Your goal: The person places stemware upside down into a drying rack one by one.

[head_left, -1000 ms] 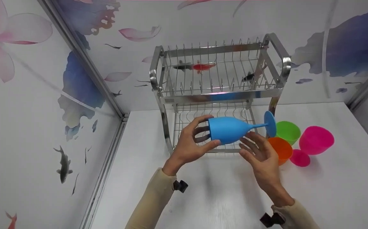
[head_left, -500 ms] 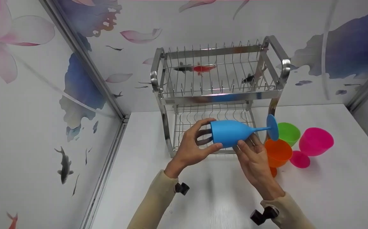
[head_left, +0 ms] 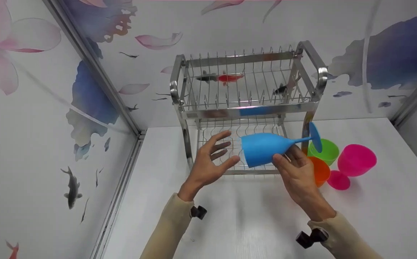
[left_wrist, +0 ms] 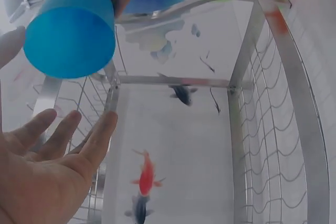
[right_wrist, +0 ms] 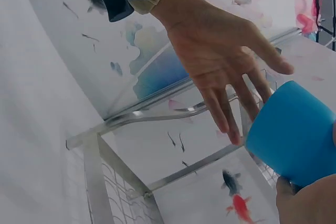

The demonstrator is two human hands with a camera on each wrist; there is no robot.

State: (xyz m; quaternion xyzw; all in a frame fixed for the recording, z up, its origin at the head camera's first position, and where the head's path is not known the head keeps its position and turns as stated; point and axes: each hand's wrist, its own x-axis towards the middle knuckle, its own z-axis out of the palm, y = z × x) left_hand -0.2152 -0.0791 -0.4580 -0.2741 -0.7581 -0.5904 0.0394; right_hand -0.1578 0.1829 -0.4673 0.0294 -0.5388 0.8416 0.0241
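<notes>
A blue plastic goblet [head_left: 266,148] lies sideways in the air before the metal rack, its mouth toward the left and its round foot to the right. My right hand [head_left: 297,176] grips it near the base of the bowl, with the thumb on the near side. Just left of the rim, my left hand [head_left: 210,162] is apart from the goblet, its fingers spread and holding nothing. In the left wrist view, the mouth of the goblet [left_wrist: 71,43] faces the camera above the left hand [left_wrist: 47,177].
A two-tier metal dish rack [head_left: 248,109] stands behind the hands against a patterned wall. To the right are a green cup [head_left: 325,153], an orange goblet [head_left: 322,171] and a pink goblet [head_left: 357,160] on the white table [head_left: 244,223].
My right hand has taken hold of the goblet. The left hand has let go and moved left, off the rim. The goblet has tilted slightly, its foot higher.
</notes>
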